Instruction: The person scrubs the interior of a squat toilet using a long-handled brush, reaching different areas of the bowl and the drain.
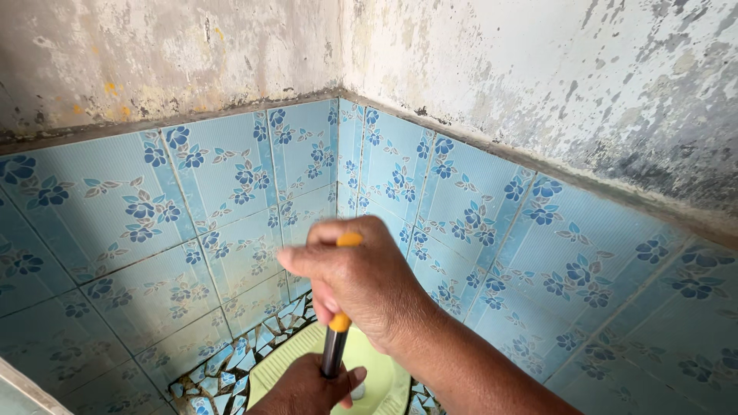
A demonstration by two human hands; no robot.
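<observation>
Head view: a plunger handle (336, 346), dark with an orange grip, is held nearly upright by 2 closed hands, right hand (361, 280) above left hand (307, 388), over a green squat toilet (384, 380).

The floor (223, 376) is paved with broken tile shards in blue, white and dark tones, set like a mosaic with pale grout between them. A pale green squat pan (380, 376) sits in it at the corner where the tiled walls meet; it seems sunk flush, though hands hide much of it.
</observation>
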